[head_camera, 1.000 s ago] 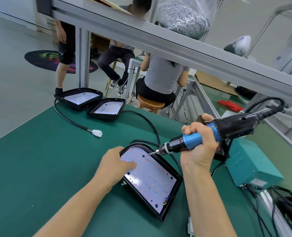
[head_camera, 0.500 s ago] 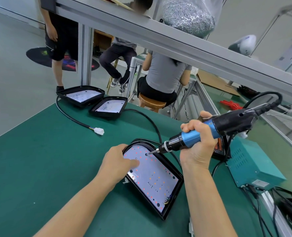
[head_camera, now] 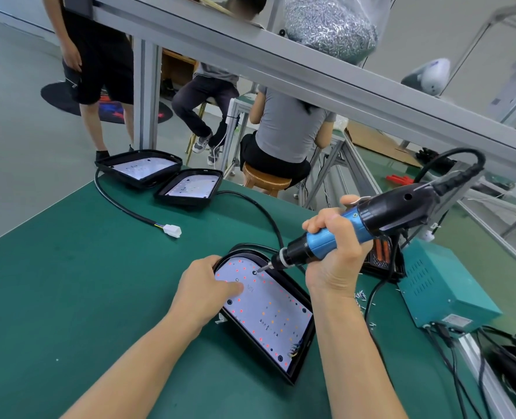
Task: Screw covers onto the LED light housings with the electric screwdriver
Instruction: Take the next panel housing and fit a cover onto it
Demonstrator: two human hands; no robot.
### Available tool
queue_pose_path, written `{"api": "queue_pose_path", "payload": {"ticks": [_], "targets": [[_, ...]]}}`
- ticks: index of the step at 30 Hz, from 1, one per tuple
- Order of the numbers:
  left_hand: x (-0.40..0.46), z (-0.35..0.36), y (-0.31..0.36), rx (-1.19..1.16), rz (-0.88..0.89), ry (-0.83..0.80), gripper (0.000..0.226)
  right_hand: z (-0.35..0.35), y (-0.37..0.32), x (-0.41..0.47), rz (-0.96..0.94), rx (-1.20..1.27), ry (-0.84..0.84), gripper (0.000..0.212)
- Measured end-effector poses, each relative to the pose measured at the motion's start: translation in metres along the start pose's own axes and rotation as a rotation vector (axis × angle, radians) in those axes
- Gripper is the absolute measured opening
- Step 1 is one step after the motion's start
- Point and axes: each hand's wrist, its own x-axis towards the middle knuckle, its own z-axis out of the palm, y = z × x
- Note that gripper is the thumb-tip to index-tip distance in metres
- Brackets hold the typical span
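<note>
We work at a green table (head_camera: 69,297) whose far edge runs diagonally from the left side up toward the right, with grey floor beyond it. The LED light housing (head_camera: 299,355) lies near the middle of the table, tilted so its rounded end points away from us and its square end reaches toward the near right. To its left the green surface stretches open; to its right the room narrows, with a teal power box (head_camera: 444,291) close by and a scatter of loose screws (head_camera: 361,297) between box and housing. Two more housings (head_camera: 166,176) sit side by side at the far edge, well apart from ours, and a black cable with a white connector (head_camera: 172,230) trails across the table between them and us. An aluminium rail (head_camera: 311,77) crosses overhead.

Our left hand (head_camera: 205,293) rests on the housing's rounded left end, fingers spread over the rim and the white LED board (head_camera: 269,309), pressing it flat. Our right hand (head_camera: 338,252) wraps firmly round the blue barrel of the electric screwdriver (head_camera: 371,219), thumb up over the top. The tool slants down to the left, its bit tip meeting a dark screw hole (head_camera: 254,272) near the board's far end. Both forearms reach in from the near edge, one on each side of the housing.
</note>
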Motion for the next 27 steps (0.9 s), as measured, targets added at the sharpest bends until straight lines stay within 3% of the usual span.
{"api": "queue_pose_path", "payload": {"ticks": [13, 20, 27], "targets": [[0.0002, 0.0004, -0.0026, -0.062, -0.048, -0.015, 0.025, -0.0016, 0.0023, -0.0013, 0.023, -0.048, -0.021, 0.015], [0.0015, 0.0006, 0.0028, -0.096, -0.081, -0.046, 0.043, -0.0016, 0.0011, -0.0006, 0.037, -0.052, -0.095, 0.024], [0.0053, 0.0028, 0.0021, -0.088, -0.060, -0.047, 0.026, 0.0030, 0.0018, -0.0011, 0.010, -0.041, -0.172, 0.033]]}}
